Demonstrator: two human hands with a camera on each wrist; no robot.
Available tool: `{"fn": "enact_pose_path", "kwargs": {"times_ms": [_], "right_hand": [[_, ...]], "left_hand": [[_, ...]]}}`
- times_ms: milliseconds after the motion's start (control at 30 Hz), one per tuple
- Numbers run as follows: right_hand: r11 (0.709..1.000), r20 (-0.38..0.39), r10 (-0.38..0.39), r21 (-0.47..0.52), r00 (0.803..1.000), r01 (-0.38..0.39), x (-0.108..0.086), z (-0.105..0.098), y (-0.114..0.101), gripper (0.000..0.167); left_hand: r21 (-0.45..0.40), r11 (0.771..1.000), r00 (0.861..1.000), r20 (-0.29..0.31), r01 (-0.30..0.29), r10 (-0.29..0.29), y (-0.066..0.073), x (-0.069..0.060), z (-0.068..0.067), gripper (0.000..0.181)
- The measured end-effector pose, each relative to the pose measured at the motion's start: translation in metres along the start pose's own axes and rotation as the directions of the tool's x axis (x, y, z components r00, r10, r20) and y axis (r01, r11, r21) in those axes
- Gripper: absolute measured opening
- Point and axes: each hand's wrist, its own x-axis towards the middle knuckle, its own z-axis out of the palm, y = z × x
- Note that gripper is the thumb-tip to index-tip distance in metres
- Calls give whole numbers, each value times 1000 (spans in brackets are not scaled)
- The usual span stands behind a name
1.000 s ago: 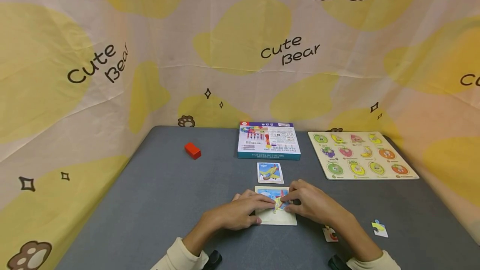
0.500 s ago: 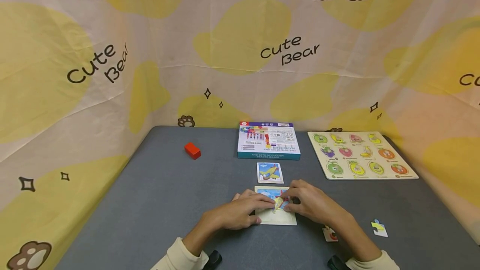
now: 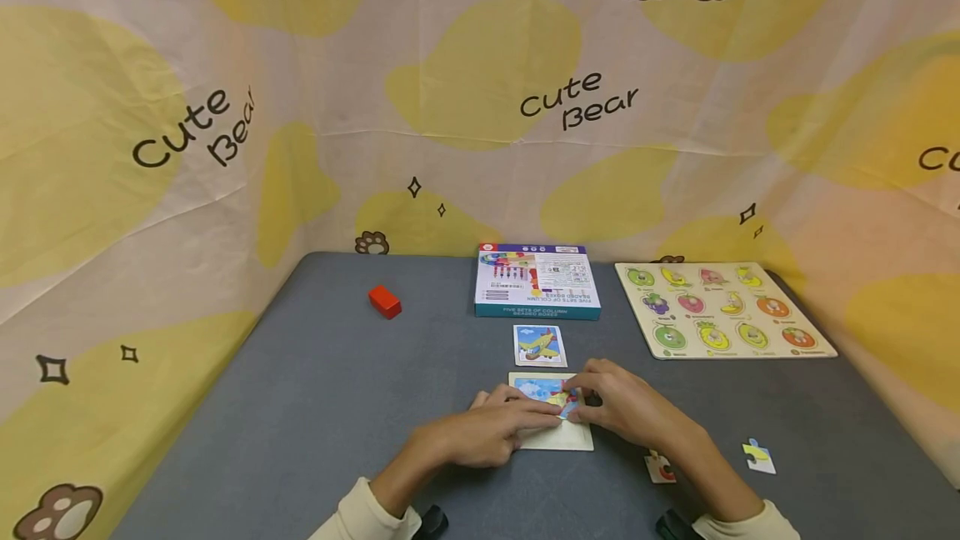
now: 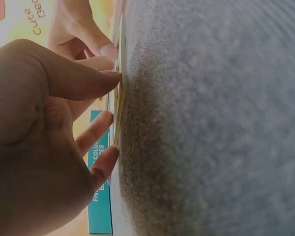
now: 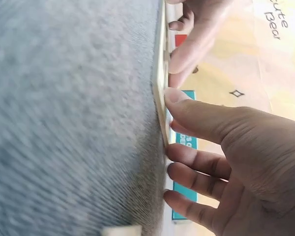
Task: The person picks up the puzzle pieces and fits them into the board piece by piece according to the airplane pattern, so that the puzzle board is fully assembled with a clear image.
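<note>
In the head view a small wooden jigsaw board (image 3: 558, 438) lies near the front of the table. Its upper half shows an assembled sky-and-airplane picture (image 3: 531, 387); the lower half is bare wood apart from what the hands hide. My left hand (image 3: 487, 430) reaches from the left, its extended fingers pressing on the picture. My right hand (image 3: 622, 402) touches the picture's right side with index finger and thumb, its other fingers relaxed. In the right wrist view its thumb (image 5: 177, 96) rests on the board's edge. Whether a single piece is pinched there is hidden.
A picture card (image 3: 541, 346) with a yellow airplane lies behind the board, and a flat box (image 3: 537, 282) behind that. Right of these is a fruit board (image 3: 726, 311). Loose puzzle pieces lie by the right forearm (image 3: 660, 468) and farther right. A red block (image 3: 385, 302) sits back left.
My left hand has shifted slightly to the right, its fingertips now farther across the picture and covering more of its lower part. The right hand stays nearly still.
</note>
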Motion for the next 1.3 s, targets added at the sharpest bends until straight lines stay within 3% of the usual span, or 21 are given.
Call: {"fn": "enact_pose_path", "kwargs": {"times_ms": [233, 700, 933, 1167, 1300], "right_hand": [[992, 36, 122, 35, 992, -124, 3, -3, 1, 32], [977, -5, 203, 63, 979, -203, 3, -1, -5, 31], [971, 7, 225, 77, 974, -225, 4, 0, -7, 30], [972, 7, 220, 81, 975, -220, 5, -1, -8, 30], [975, 14, 207, 76, 978, -208, 3, -3, -6, 34]], "left_hand": [[16, 1000, 1000, -8, -22, 22, -8, 0, 4, 64], [4, 999, 997, -56, -48, 49, -24, 6, 13, 60], [50, 999, 996, -89, 1, 4, -21, 2, 3, 53], [-4, 997, 991, -104, 79, -79, -11, -4, -8, 48], [-1, 997, 990, -118, 76, -76, -9, -3, -9, 48]]}}
